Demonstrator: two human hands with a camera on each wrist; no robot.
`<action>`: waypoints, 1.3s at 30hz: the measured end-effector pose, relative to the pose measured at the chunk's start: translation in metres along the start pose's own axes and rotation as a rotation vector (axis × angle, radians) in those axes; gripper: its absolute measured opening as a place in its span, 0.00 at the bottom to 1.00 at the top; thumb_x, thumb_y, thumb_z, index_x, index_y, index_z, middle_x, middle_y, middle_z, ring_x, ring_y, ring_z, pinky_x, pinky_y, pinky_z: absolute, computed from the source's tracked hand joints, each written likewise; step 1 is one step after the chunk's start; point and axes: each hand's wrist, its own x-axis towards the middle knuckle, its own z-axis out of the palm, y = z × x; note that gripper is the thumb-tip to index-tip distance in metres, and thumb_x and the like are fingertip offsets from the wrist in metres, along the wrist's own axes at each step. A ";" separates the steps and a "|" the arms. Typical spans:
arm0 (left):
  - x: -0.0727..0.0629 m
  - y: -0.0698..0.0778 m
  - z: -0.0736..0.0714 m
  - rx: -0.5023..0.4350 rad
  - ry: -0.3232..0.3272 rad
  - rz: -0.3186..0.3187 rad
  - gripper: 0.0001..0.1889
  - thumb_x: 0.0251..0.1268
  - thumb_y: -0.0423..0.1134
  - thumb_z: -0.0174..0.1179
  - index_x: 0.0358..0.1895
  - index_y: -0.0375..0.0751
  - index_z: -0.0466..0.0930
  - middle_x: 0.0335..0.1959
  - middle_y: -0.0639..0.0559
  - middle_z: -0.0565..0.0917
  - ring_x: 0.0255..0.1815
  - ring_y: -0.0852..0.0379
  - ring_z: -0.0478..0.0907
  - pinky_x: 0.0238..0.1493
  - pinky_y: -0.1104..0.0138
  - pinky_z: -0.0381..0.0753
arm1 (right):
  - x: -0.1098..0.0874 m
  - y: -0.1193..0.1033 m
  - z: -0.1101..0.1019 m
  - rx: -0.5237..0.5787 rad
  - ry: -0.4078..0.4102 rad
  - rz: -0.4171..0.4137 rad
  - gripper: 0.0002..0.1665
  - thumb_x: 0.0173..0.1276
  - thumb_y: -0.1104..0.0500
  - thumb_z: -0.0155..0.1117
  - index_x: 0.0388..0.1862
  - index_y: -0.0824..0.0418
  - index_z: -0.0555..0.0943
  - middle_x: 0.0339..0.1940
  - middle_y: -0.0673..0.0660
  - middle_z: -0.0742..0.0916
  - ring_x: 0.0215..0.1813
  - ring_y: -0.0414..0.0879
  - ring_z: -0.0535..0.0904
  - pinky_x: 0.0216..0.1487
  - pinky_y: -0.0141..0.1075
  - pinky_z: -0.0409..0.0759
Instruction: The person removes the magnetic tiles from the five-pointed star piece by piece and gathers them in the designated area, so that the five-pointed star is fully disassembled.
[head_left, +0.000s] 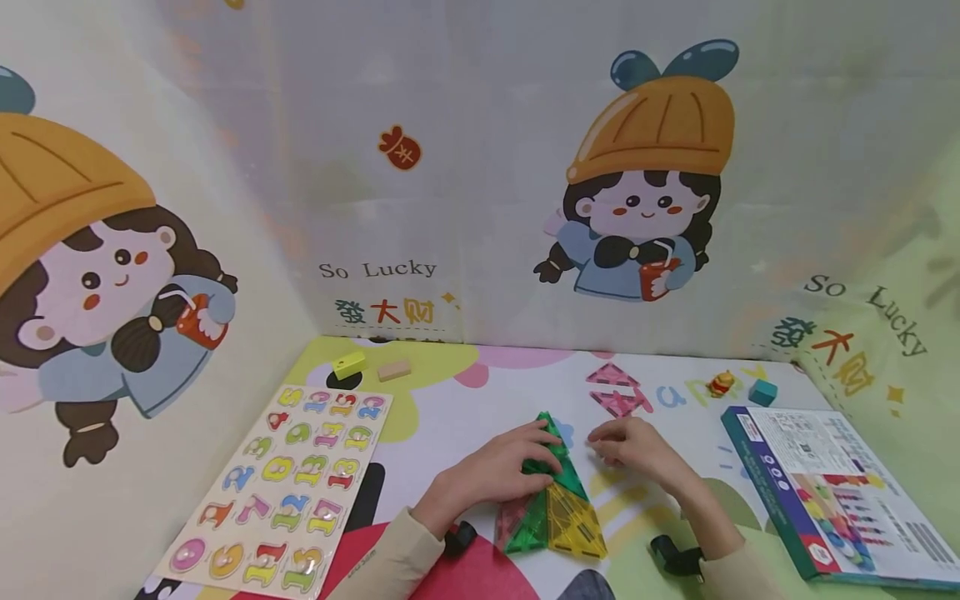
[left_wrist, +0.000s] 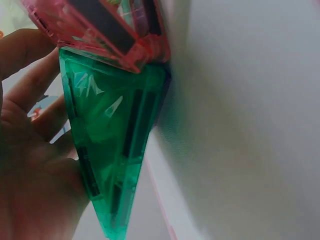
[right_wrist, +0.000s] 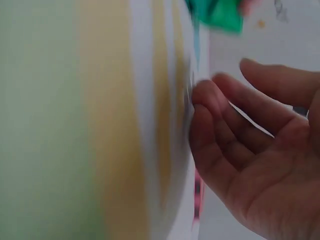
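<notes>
A structure of translucent magnetic tiles (head_left: 573, 512), with green, yellow and pink pieces, stands on the printed table covering in the head view. My left hand (head_left: 498, 467) holds it from the left, fingers bent over its green upper part. The left wrist view shows a long green triangular tile (left_wrist: 107, 130) beside the palm, with a pink tile (left_wrist: 107, 35) joined above it. To the right of the structure, my right hand (head_left: 637, 450) hovers low at the table, fingers loosely curled around nothing. Its fingertips (right_wrist: 202, 92) are close to the covering in the right wrist view.
Pink triangular tiles (head_left: 617, 403) lie beyond the right hand. A number puzzle board (head_left: 251, 462) sits left, with a yellow block (head_left: 348, 364) and a wooden block (head_left: 394, 370) behind. Right are a flat box (head_left: 847, 492), a small figurine (head_left: 721, 383) and a teal block (head_left: 763, 392).
</notes>
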 end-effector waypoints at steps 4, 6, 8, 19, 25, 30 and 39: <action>0.000 -0.001 0.000 -0.004 0.026 0.000 0.10 0.70 0.45 0.58 0.49 0.58 0.86 0.68 0.60 0.75 0.80 0.54 0.57 0.75 0.57 0.64 | -0.010 -0.007 0.016 0.034 -0.123 -0.081 0.14 0.70 0.60 0.61 0.49 0.66 0.86 0.35 0.56 0.89 0.31 0.45 0.80 0.31 0.34 0.78; 0.000 -0.002 0.000 -0.016 0.034 0.001 0.10 0.69 0.44 0.58 0.48 0.57 0.87 0.68 0.59 0.76 0.80 0.54 0.58 0.75 0.56 0.65 | -0.013 -0.009 0.021 0.034 -0.141 -0.104 0.14 0.70 0.60 0.61 0.47 0.67 0.86 0.36 0.57 0.89 0.32 0.45 0.80 0.31 0.35 0.78; 0.001 -0.001 0.001 -0.024 0.036 0.000 0.10 0.69 0.43 0.58 0.48 0.56 0.87 0.68 0.59 0.76 0.80 0.53 0.58 0.74 0.56 0.65 | -0.014 -0.011 0.024 0.032 -0.143 -0.106 0.13 0.69 0.61 0.62 0.46 0.67 0.87 0.35 0.58 0.90 0.32 0.45 0.80 0.32 0.35 0.78; 0.001 0.005 0.000 -0.013 0.038 -0.026 0.09 0.68 0.42 0.60 0.46 0.55 0.87 0.68 0.58 0.76 0.79 0.53 0.59 0.74 0.55 0.66 | -0.018 -0.016 0.030 -0.028 -0.157 -0.125 0.12 0.65 0.63 0.65 0.44 0.66 0.88 0.40 0.59 0.90 0.36 0.44 0.80 0.34 0.33 0.79; 0.002 0.007 0.000 0.006 0.052 -0.049 0.08 0.69 0.41 0.61 0.45 0.56 0.88 0.67 0.58 0.77 0.78 0.54 0.61 0.74 0.55 0.66 | -0.019 -0.018 0.030 -0.030 -0.169 -0.134 0.12 0.65 0.63 0.65 0.45 0.66 0.88 0.40 0.59 0.90 0.36 0.44 0.80 0.34 0.33 0.78; 0.003 0.008 0.001 0.031 0.061 -0.050 0.07 0.69 0.42 0.61 0.44 0.57 0.88 0.66 0.58 0.78 0.78 0.54 0.61 0.74 0.56 0.66 | -0.019 -0.018 0.030 -0.007 -0.170 -0.120 0.12 0.65 0.63 0.64 0.45 0.67 0.87 0.40 0.59 0.89 0.36 0.45 0.80 0.34 0.33 0.78; 0.005 0.009 0.009 0.091 0.128 -0.061 0.09 0.71 0.51 0.60 0.42 0.58 0.88 0.62 0.58 0.80 0.74 0.55 0.68 0.72 0.59 0.69 | -0.022 -0.017 0.026 0.047 -0.232 -0.084 0.18 0.65 0.59 0.65 0.50 0.67 0.85 0.44 0.59 0.90 0.41 0.45 0.83 0.40 0.38 0.81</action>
